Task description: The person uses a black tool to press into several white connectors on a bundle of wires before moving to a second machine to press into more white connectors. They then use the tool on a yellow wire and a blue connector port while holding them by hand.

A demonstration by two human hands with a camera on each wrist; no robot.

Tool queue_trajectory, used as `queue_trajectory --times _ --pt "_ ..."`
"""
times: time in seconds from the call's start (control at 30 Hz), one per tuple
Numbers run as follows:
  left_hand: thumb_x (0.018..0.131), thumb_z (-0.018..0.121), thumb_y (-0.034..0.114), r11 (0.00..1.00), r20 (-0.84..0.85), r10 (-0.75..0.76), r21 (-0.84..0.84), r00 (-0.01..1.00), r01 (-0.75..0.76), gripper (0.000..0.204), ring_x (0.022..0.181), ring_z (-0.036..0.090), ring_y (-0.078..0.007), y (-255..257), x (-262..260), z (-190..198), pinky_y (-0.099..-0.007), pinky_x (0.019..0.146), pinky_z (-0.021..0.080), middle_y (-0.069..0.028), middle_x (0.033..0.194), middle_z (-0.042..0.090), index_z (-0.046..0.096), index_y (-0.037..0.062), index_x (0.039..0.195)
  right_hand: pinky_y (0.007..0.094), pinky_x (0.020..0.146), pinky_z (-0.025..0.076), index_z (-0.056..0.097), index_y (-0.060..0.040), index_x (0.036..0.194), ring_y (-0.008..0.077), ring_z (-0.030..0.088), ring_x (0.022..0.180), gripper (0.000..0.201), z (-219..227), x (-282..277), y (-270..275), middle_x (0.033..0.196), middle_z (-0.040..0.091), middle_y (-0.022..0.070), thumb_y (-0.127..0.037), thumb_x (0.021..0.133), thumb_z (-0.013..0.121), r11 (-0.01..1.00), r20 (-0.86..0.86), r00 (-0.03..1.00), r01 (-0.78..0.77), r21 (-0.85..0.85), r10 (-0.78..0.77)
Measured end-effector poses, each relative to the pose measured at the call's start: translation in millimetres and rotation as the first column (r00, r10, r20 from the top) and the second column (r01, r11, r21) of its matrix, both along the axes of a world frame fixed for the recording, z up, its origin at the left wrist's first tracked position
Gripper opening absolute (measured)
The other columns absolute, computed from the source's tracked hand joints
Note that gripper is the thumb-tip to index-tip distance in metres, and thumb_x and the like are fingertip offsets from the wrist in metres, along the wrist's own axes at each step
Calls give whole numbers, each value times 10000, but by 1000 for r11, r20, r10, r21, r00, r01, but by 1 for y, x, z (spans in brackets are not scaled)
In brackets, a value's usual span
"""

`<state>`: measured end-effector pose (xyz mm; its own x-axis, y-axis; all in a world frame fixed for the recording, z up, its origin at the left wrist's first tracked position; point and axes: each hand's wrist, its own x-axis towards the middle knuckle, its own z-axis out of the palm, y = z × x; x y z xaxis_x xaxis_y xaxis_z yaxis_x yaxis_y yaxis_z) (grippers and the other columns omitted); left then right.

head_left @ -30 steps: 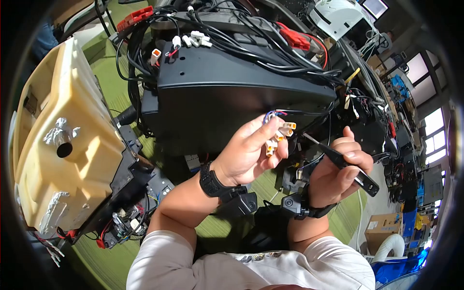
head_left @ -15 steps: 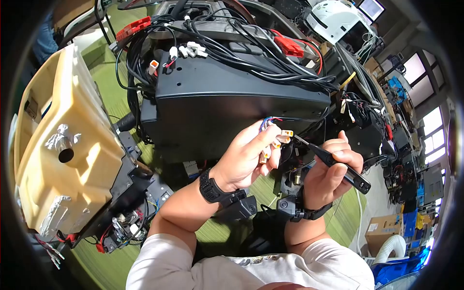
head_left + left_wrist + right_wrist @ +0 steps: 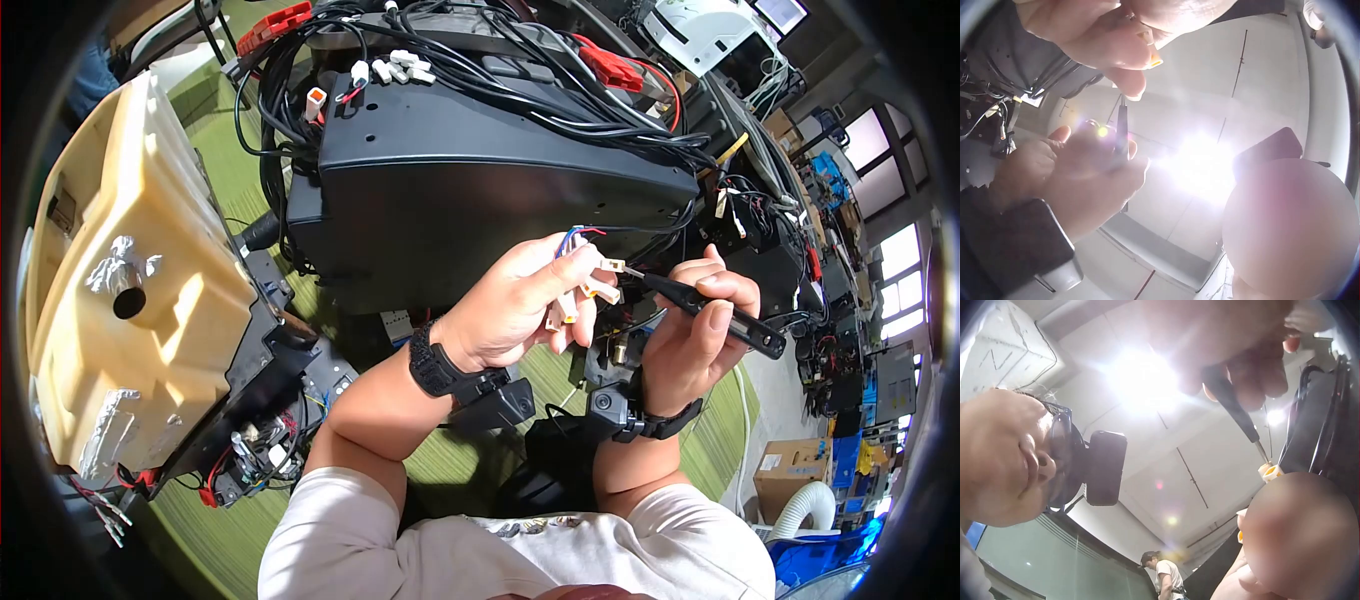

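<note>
My left hand point(image 3: 515, 300) pinches a bunch of white plug connectors point(image 3: 568, 306) with orange-yellow inserts. Thin blue, red and white wires point(image 3: 575, 238) come out above the thumb. In my right hand point(image 3: 690, 345) is a black-handled screwdriver-like tool point(image 3: 750, 333) with a slim metal shaft, gripped between thumb and fingers. Its tip is right at the open end of the uppermost connector point(image 3: 611, 265). The right wrist view shows the shaft point(image 3: 1262, 452) meeting a connector point(image 3: 1269, 472) up close. From the left wrist, the fingers partly hide the connectors.
Behind the hands stands a black metal housing point(image 3: 450, 200), topped with black cables point(image 3: 560, 115), loose white connectors point(image 3: 403, 67) and red plugs point(image 3: 608, 65). A yellowish moulded shell point(image 3: 150, 290) is at left. Another person point(image 3: 1168, 575) appears in the right wrist view.
The tool's tip has moved left from a small gap away up to the uppermost connector. The left hand keeps its pinch, and the connectors have turned slightly.
</note>
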<state>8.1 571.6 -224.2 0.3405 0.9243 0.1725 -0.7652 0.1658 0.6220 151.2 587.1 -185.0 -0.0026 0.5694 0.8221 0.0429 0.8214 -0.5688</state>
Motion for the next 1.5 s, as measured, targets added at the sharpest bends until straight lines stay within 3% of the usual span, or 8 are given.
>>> queue_trajectory --times 0.37,0.43,0.57,0.77,1.0,1.17,1.27,1.5 --pt "895 448 312 999 -63 50 3 997 -50 314 435 458 -58 1 -1 1 -140 356 337 -60 566 509 507 4 901 369 937 261 460 -77 802 140 499 547 286 1 3 2 561 504 43 -361 835 476 998 -27 1000 -9 67 11" --pt "903 435 300 990 87 35 -140 996 -22 296 410 416 -66 4 0 -2 -150 359 318 -54 556 493 503 12 899 369 941 258 442 -87 791 135 493 532 301 3 2 1 555 506 43 -383 846 453 997 -31 1000 -4 80 7" --pt "913 413 285 988 149 32 -153 988 -8 284 389 398 -69 3 1 3 -163 364 314 -46 529 475 495 13 902 366 946 251 441 -89 785 129 492 539 308 1 1 0 555 512 43 -391 837 466 998 13 1000 -3 67 2" --pt "916 407 275 986 102 61 -158 993 -44 275 388 398 -67 2 3 2 -166 368 312 -35 502 464 488 12 908 362 958 224 466 -78 757 132 496 555 253 -1 1 1 564 511 42 -325 781 515 999 18 1000 -22 31 21" --pt "913 415 273 991 129 80 -119 988 -64 274 394 415 -67 2 5 -1 -170 364 314 -28 496 460 485 8 914 359 961 218 477 -78 745 132 496 579 217 -2 0 -1 587 519 41 -287 754 536 999 43 999 -30 32 28" --pt "909 420 301 984 48 129 -128 991 -122 293 422 464 -65 1 7 1 -162 369 331 -28 600 505 490 16 930 371 959 227 443 -66 767 136 459 559 189 -1 2 0 556 492 62 -248 794 486 996 218 976 -22 81 4" --pt "907 417 318 980 31 155 -130 987 -150 310 430 475 -66 0 10 0 -154 364 341 -32 643 515 490 19 935 381 947 254 425 -64 771 142 450 556 182 3 3 -2 558 493 74 -239 804 465 993 114 993 -23 115 10" --pt "904 411 349 977 -65 198 -68 978 -202 340 442 487 -62 -3 13 3 -150 339 328 -35 636 508 485 19 938 377 950 237 454 -66 784 140 470 568 173 0 3 -1 589 500 70 -236 801 481 996 147 989 5 94 -19"
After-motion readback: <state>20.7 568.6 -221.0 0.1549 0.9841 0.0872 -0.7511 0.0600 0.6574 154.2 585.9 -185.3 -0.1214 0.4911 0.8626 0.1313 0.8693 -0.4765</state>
